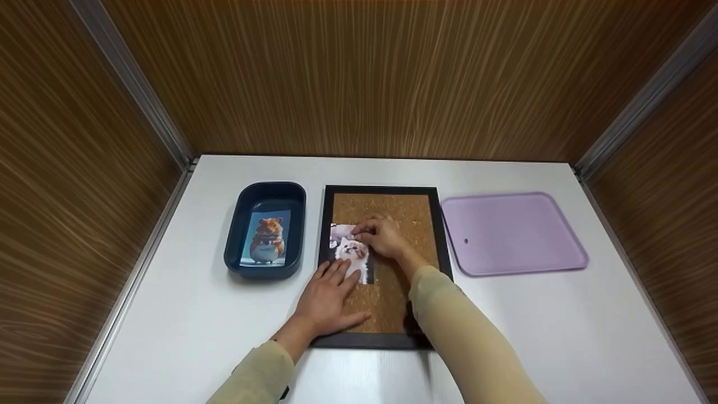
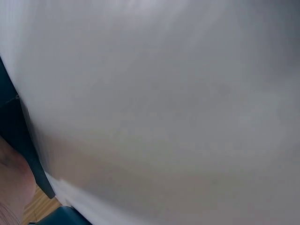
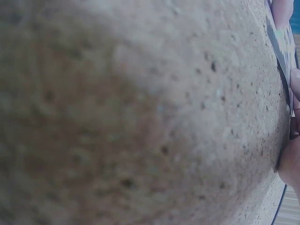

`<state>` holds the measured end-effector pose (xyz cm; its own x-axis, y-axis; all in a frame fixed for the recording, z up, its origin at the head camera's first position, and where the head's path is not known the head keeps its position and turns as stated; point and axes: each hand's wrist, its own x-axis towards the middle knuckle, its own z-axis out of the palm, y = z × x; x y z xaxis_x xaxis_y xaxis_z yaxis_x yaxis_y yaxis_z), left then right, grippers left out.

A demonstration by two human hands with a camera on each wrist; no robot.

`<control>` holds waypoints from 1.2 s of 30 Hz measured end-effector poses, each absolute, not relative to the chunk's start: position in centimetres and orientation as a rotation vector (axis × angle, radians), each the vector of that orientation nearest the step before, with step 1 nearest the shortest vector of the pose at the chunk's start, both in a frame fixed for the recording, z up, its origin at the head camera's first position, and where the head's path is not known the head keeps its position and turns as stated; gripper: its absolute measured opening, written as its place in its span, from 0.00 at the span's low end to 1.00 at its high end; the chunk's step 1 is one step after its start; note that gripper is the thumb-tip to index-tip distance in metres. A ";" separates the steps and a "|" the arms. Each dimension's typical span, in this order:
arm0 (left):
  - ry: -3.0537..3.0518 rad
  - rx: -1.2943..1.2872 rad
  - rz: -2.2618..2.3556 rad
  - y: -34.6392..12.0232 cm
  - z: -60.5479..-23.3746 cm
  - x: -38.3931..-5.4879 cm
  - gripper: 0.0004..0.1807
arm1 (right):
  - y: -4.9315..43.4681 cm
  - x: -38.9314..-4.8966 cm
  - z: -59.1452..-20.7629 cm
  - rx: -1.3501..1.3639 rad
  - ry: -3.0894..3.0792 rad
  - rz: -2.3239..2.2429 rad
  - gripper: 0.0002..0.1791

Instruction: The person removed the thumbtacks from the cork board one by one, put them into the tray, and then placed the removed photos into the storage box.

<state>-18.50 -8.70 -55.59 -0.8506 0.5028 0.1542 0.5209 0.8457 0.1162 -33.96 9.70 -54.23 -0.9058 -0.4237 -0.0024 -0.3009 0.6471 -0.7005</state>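
Note:
A kitten picture (image 1: 353, 251) lies on the cork board (image 1: 398, 297), against the left side of its black frame. My left hand (image 1: 325, 303) is spread flat, with fingertips on the picture's lower part and the thumb over the cork. At the picture's upper right corner, the thumb and fingertips of my right hand (image 1: 384, 237) pinch together; I cannot tell what small thing is between them. In the right wrist view, speckled cork (image 3: 211, 93) fills most of the frame, with the picture's edge (image 3: 276, 42) and some fingers at the right side.
Left of the board stands a dark blue bin (image 1: 233, 247) with a hamster picture (image 1: 266, 241) inside. To the right lies a purple tray (image 1: 516, 233) bearing a small dark thing (image 1: 465, 241). Wood-patterned walls (image 1: 381, 78) enclose the white table (image 1: 168, 314) at the back and sides.

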 end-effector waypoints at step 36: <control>-2.916 -0.810 -0.257 -8.7 -55.8 -18.5 0.52 | 9.6 -34.0 -54.3 -0.637 2.711 -1.139 0.06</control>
<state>-18.46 -8.68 -55.82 -0.8529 0.5016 0.1449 0.5192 0.8440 0.1343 -34.01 9.62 -54.27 -0.9019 -0.4300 0.0405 -0.3298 0.6252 -0.7073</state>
